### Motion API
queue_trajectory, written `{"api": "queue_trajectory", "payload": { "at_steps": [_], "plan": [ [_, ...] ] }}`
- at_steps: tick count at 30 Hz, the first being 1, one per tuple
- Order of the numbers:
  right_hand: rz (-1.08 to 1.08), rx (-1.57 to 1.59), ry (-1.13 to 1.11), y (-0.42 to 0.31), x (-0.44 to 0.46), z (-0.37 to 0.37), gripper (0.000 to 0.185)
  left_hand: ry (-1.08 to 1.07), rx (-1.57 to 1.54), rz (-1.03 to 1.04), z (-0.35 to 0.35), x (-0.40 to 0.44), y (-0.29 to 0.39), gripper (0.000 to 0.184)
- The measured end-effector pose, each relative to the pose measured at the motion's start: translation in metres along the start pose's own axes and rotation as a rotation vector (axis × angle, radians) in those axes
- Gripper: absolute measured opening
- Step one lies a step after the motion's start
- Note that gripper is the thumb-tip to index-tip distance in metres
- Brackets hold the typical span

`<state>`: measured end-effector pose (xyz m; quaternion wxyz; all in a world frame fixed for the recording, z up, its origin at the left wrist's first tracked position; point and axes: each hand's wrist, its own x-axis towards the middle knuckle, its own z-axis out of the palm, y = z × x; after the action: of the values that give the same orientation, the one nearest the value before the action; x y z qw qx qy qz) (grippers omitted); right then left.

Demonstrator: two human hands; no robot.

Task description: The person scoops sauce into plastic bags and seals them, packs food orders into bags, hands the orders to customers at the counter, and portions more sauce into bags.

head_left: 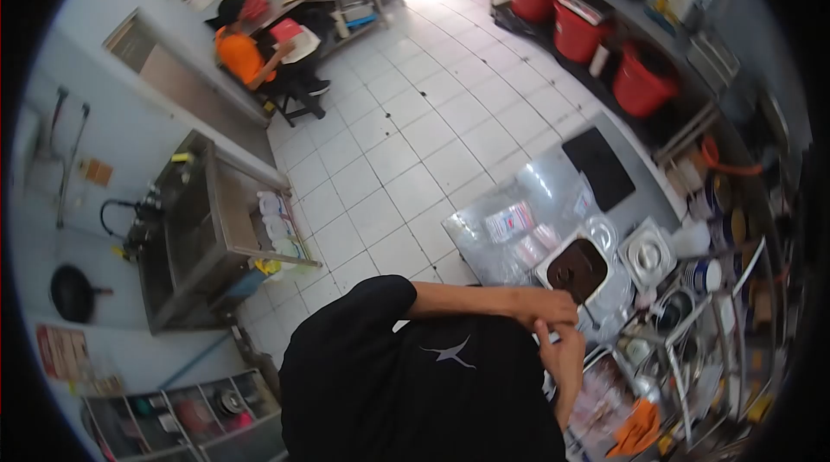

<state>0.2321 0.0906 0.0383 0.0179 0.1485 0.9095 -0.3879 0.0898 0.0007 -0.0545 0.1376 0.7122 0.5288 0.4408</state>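
Observation:
My left hand point(553, 307) reaches across from the left, its fingers curled, beside the near edge of a metal container point(546, 272) of dark brown contents point(577, 270). Just below it is my right hand point(564, 351), raised from the lower right, its fingers bent together close to my left hand. Whether either hand holds something small is too blurred to tell. Clear plastic packets point(510, 222) lie beyond the container on the metal table point(484, 265). A lidded metal container point(647, 256) stands to the right.
An orange cloth point(635, 429) lies at the lower right, near a metal rack point(731, 332) crowded with containers. A dark mat point(598, 168) covers the table's far end. Red buckets point(644, 80) stand under a shelf. A seated person point(238, 56) in orange is far left, beyond a sink counter point(194, 242).

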Motion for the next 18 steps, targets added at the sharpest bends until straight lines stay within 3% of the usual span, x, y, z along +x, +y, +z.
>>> {"api": "queue_trajectory", "payload": {
  "at_steps": [4,7,12,18],
  "plan": [
    [-0.004,-0.113,-0.125,-0.004,0.004,-0.008,0.037,-0.023,0.154,-0.078,0.018,-0.01,-0.01,0.029],
    [-0.01,-0.183,-0.072,-0.009,0.005,0.0,0.039,0.075,0.184,-0.077,0.015,-0.012,-0.006,0.029],
    [-0.079,-0.067,-0.132,0.001,0.003,0.002,0.041,0.07,0.196,-0.063,0.016,-0.015,-0.003,0.029],
    [0.004,-0.117,-0.156,0.0,-0.003,-0.001,0.043,-0.007,0.221,-0.143,0.033,-0.017,-0.004,0.034]
  ]
}}
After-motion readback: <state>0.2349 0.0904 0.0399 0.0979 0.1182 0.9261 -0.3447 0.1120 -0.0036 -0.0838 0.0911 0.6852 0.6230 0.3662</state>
